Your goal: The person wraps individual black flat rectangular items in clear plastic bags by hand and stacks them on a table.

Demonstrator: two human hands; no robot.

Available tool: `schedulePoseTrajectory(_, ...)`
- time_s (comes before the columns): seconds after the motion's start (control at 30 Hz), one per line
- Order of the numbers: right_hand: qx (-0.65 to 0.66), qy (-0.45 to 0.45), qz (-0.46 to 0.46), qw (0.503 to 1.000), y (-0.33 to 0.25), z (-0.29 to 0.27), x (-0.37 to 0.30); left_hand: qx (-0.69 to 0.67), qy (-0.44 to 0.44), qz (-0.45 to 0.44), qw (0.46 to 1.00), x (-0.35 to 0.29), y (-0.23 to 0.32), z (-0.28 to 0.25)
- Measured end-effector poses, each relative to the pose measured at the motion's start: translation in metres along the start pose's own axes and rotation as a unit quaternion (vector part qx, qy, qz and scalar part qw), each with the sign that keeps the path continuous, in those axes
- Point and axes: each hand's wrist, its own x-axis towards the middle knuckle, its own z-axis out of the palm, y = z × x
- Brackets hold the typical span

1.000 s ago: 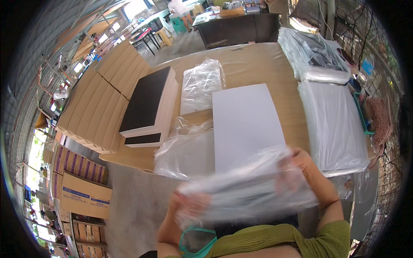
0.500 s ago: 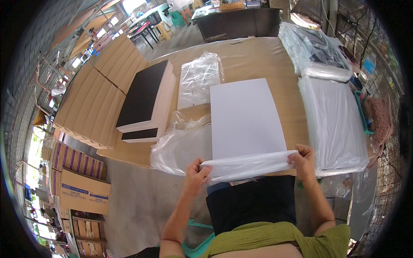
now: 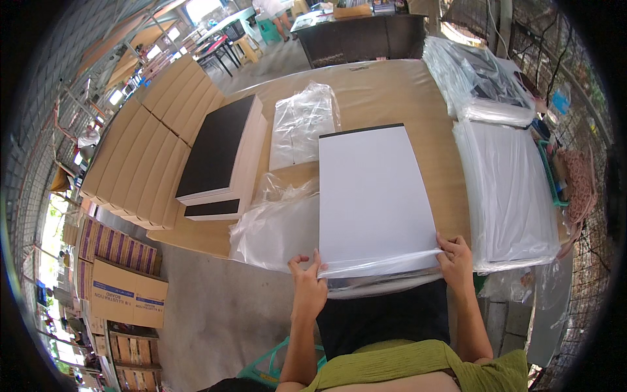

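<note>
A white board or sheet (image 3: 372, 189) lies flat in front of me, a narrow black strip (image 3: 360, 130) showing along its far edge. Around its near end is the mouth of a clear plastic bag (image 3: 385, 264), bunched across the table's front edge. My left hand (image 3: 308, 281) grips the bag's left corner, some fingers curled and one raised. At the right corner, my right hand (image 3: 454, 261) pinches the plastic between thumb and fingers. Clear plastic sleeves (image 3: 277, 228) lie just left of the board.
Left on the table (image 3: 385, 85) are black-topped boards (image 3: 219, 147) and brown cartons (image 3: 137, 157). A plastic packet (image 3: 304, 124) lies beyond the sleeves. Plastic-wrapped stacks (image 3: 509, 189) line the right side. A green stool (image 3: 264, 366) stands below; another person (image 3: 271, 10) is far back.
Both hands have drawn the plastic toward me and lower. The white sheet has slid slightly nearer, and a black strip now shows at its far edge.
</note>
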Motion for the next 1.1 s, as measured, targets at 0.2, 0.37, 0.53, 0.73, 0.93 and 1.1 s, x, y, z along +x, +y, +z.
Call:
schedulePoseTrajectory(0.2, 0.245, 0.010, 0.207, 0.947, -0.016, -0.018, -0.016, -0.214, -0.090, -0.172, 0.957, -0.017, 0.006, -0.024)
schedulePoseTrajectory(0.37, 0.490, -0.009, 0.063, 0.870, -0.028, -0.027, -0.011, -0.592, -0.175, 0.042, 0.785, -0.018, 0.017, -0.053)
schedulePoseTrajectory(0.53, 0.454, -0.029, -0.359, 0.815, -0.079, -0.034, 0.024, -0.663, -0.153, 0.149, 0.718, -0.009, 0.014, -0.092)
schedulePoseTrajectory(0.73, 0.463, 0.142, -0.277, 0.830, -0.117, -0.066, 0.074, -0.573, 0.038, 0.412, 0.707, 0.033, 0.057, -0.167)
schedulePoseTrajectory(0.93, 0.426, 0.140, -0.316, 0.836, -0.187, -0.066, 0.106, -0.406, 0.242, 0.379, 0.796, 0.086, 0.111, -0.145)
schedulePoseTrajectory(1.1, 0.280, 0.137, -0.261, 0.913, -0.118, -0.039, 0.120, -0.408, 0.173, 0.305, 0.843, 0.128, 0.037, -0.082)
